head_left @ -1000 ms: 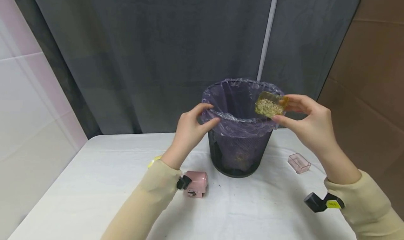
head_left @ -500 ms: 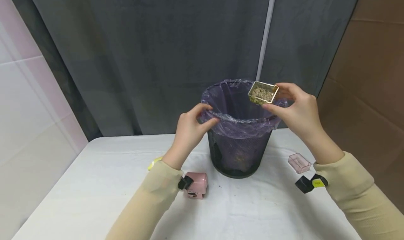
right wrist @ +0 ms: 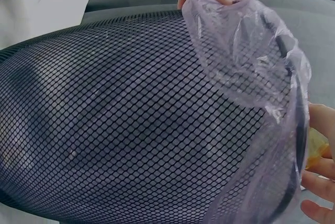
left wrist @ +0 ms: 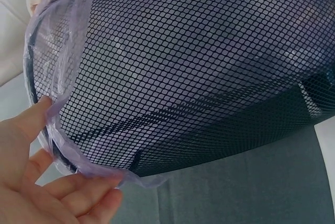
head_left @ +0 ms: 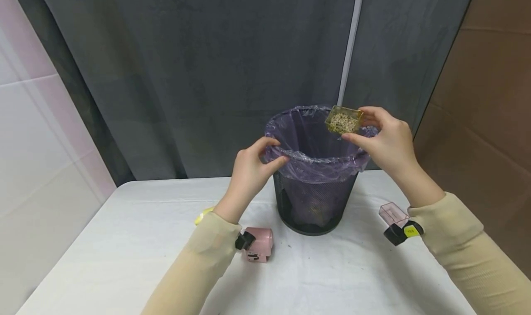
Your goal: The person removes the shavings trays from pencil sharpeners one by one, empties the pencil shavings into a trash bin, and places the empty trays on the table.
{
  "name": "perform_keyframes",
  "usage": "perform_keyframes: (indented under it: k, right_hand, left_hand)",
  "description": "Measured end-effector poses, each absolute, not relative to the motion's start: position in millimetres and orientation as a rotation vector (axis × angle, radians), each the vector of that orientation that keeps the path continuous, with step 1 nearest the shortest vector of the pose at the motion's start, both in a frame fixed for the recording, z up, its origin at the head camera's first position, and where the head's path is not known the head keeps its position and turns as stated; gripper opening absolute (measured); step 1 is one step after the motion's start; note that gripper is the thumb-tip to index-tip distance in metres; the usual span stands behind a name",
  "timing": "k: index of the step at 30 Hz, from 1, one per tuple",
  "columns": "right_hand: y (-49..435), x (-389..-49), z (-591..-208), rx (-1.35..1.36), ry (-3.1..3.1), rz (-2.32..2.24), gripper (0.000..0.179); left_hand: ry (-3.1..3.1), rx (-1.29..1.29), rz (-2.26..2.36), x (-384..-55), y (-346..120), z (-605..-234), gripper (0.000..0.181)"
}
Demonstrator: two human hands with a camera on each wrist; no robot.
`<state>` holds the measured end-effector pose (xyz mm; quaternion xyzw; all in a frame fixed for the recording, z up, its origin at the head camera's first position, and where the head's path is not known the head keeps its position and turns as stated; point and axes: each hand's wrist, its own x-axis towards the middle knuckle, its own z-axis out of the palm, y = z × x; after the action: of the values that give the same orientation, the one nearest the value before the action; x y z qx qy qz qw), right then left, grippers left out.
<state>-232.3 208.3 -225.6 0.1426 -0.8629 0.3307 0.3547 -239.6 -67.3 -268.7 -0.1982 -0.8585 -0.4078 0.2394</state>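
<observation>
A black mesh trash can (head_left: pixel 317 204) lined with a thin purple plastic bag (head_left: pixel 327 170) stands upright on the table. My left hand (head_left: pixel 253 167) pinches the can's left rim and the bag folded over it between thumb and fingers. With thumb and fingertips, my right hand (head_left: pixel 387 142) holds a small clear yellowish box (head_left: pixel 343 120) above the right side of the can's mouth. Pale shavings lie in the box, its top tilted towards me. The right wrist view shows only a sliver of the box (right wrist: pixel 316 143) behind the rim.
A pink object (head_left: pixel 260 243), perhaps a pencil sharpener, lies beside my left wrist. A clear pink box (head_left: pixel 393 213) sits at the right, partly behind the right wrist camera. Something yellow (head_left: pixel 203 215) shows behind my left forearm. Dark specks dot the white cloth (head_left: pixel 323 278).
My right hand has carried the yellowish box up and left, further over the can's mouth, and its tilt has changed. The left hand has stayed on the rim.
</observation>
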Motion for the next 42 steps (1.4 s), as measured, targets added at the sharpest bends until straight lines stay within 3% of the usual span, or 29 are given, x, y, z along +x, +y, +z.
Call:
perform_keyframes:
  k: [13, 42]
  right_hand:
    - [216.1, -251.0, -233.6, 0.335, -2.275, 0.725, 0.062]
    - [213.9, -249.5, -231.3, 0.381, -2.211, 0.542, 0.060]
  left_hand:
    - [-2.347, -0.538, -1.137, -239.3, -65.3, -268.4, 0.035]
    - [-2.303, -0.552, -1.159, -238.8, -67.2, -267.5, 0.035]
